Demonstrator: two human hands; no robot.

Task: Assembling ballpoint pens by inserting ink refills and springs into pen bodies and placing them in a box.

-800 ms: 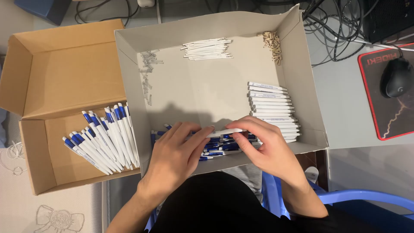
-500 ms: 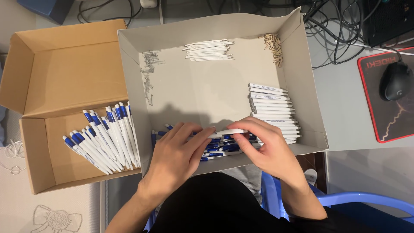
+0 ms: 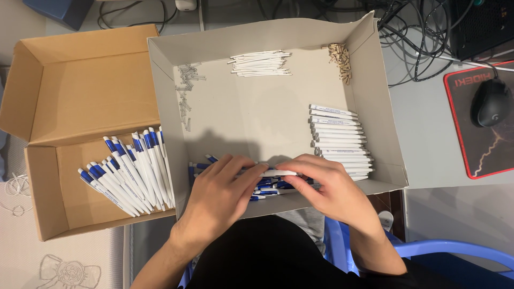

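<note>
My left hand [image 3: 219, 195] and my right hand [image 3: 326, 187] meet over the near edge of a grey cardboard tray [image 3: 375, 96]. Between their fingertips they hold one white pen barrel [image 3: 278, 173] lying sideways. Under the hands lies a heap of blue pen parts [image 3: 267, 187], partly hidden. To the right of my right hand a neat stack of white pen barrels [image 3: 337, 136] lies along the tray's right side.
A brown cardboard box [image 3: 80, 96] on the left holds several finished blue-and-white pens [image 3: 128, 171]. The tray's far side has thin white refills [image 3: 261, 63], small springs [image 3: 186, 91] and tan tips [image 3: 340, 59]. A mouse [image 3: 490, 101] sits on a red-edged pad; cables lie beyond.
Both hands have stayed in the same spot on the pen barrel; only the fingers have shifted slightly.
</note>
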